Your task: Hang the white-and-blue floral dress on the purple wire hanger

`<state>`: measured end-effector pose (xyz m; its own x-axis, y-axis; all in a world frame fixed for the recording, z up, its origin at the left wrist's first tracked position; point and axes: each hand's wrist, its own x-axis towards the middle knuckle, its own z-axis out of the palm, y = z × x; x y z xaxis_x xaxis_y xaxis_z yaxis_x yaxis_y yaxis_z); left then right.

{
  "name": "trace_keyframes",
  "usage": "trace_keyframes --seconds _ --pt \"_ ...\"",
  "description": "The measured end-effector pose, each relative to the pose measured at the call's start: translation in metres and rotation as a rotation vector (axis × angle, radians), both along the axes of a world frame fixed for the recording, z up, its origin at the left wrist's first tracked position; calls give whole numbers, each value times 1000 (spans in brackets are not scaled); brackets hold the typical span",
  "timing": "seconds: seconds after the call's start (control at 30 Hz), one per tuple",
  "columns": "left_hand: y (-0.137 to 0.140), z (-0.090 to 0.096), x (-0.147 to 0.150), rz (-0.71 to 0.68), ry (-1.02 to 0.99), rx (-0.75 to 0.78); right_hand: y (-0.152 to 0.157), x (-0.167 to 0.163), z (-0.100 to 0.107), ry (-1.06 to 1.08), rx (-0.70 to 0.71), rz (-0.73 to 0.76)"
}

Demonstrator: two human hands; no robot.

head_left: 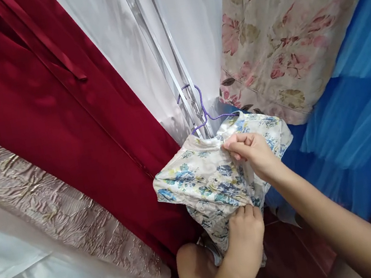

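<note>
A short-sleeved blouse (184, 175), cream with blue, green and yellow flowers, hangs on a purple wire hanger (204, 111). My right hand (250, 151) pinches the blouse's front edge just below the neckline, thumb against the fingers. Lower down, my left hand (245, 231) has its fingers curled into the front of the same blouse, gripping the cloth; its fingertips are partly hidden. The hanger's hook stands free above the collar, beside white metal bars.
White metal bars (159, 52) run down behind the hanger. A long red garment (72, 130) and an embossed pink one (59, 218) hang on the left. On the right are a floral cloth (269, 42) and blue tulle (361, 137). Dark red floor tiles (288, 255) show below.
</note>
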<state>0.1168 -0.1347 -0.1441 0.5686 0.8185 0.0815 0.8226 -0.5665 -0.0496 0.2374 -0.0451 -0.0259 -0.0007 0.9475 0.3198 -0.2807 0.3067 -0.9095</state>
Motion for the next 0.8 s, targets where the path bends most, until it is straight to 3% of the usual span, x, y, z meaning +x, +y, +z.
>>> trace_keyframes --seconds 0.1,0.23,0.33,0.43,0.5,0.6,0.7,0.8 --pt "4 -8 0 -6 -31 -44 7 4 6 3 67 -9" --pt "8 -3 -14 -5 -294 -72 0 8 6 -64 83 1" --pt "14 24 -27 33 -608 -38 -10 10 3 -87 92 17" --pt "27 69 -38 58 -929 144 -16 10 4 -96 131 46" --pt "41 101 -41 49 -1008 285 -18 9 6 -83 144 68" --pt "61 136 -38 -2 -931 280 -16 8 7 -73 157 98" --pt "75 149 -29 -32 -888 243 -7 6 3 -61 197 100" --pt "81 147 -23 -27 -1024 284 4 4 -7 -55 236 129"
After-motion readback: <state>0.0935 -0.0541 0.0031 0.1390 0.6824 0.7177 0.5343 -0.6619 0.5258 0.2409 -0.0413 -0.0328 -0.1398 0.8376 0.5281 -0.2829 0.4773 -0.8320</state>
